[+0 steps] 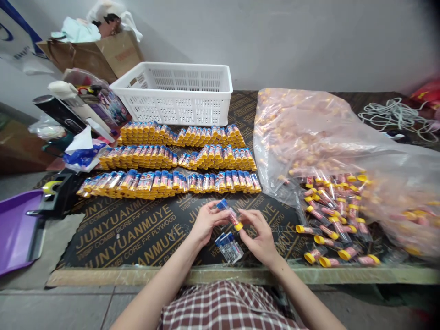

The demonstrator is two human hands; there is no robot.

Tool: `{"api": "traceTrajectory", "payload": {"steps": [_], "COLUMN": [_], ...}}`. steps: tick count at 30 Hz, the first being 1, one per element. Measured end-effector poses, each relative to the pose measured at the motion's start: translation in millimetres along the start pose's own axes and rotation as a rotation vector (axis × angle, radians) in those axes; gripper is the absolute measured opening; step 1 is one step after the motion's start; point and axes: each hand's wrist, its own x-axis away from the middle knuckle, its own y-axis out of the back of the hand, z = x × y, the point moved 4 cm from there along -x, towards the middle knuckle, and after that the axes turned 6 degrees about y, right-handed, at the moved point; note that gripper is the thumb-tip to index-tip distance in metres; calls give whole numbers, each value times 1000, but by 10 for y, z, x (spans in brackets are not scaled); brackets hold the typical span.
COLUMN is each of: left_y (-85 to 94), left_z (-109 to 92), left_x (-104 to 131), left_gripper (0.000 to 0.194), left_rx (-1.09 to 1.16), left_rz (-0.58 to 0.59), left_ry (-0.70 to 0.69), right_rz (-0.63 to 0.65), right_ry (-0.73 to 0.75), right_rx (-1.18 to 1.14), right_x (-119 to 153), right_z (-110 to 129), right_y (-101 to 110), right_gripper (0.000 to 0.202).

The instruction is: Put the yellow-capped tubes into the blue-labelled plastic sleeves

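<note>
Between my two hands, over the front middle of the black table, is a small tube (231,214) with a blue top and a yellow end, tilted down to the right. My left hand (208,223) grips its blue end. Beside the yellow end, my right hand (257,232) has its thumb and fingers apart, with nothing seen between them. Below the tube lie a few flat clear packets (229,247) with blue tops. Loose tubes with yellow caps (330,215) spill from a large plastic bag (302,133) at the right.
Stacked rows of blue and yellow tubes (151,181) run across the middle, with a white crate (175,106) behind. At the left are a tape dispenser (57,192), bottles (77,103) and a purple dustpan (19,229). A coiled cable (395,114) lies back right.
</note>
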Motion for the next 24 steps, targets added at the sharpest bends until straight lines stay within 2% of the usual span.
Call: {"api": "traceTrajectory", "payload": {"steps": [3, 5, 8, 11, 24], "left_y": [-97, -133, -156, -168, -173], "left_z": [63, 91, 128, 160, 166], "left_x": [58, 84, 103, 112, 130], "left_gripper": [36, 34, 33, 33, 33], "left_rx": [-82, -114, -160, -188, -207], "left_rz": [106, 147, 188, 227, 217], "left_ry": [71, 78, 94, 115, 112], "right_rz": [17, 86, 217, 295, 201], "right_ry": [62, 79, 87, 104, 67], "right_rx": [44, 7, -46, -80, -182], "right_x": [-47, -70, -76, -58, -4], "right_z": [29, 43, 57, 64, 12], "right_y": [37, 44, 37, 25, -20], "right_gripper": [72, 80, 85, 86, 84]}}
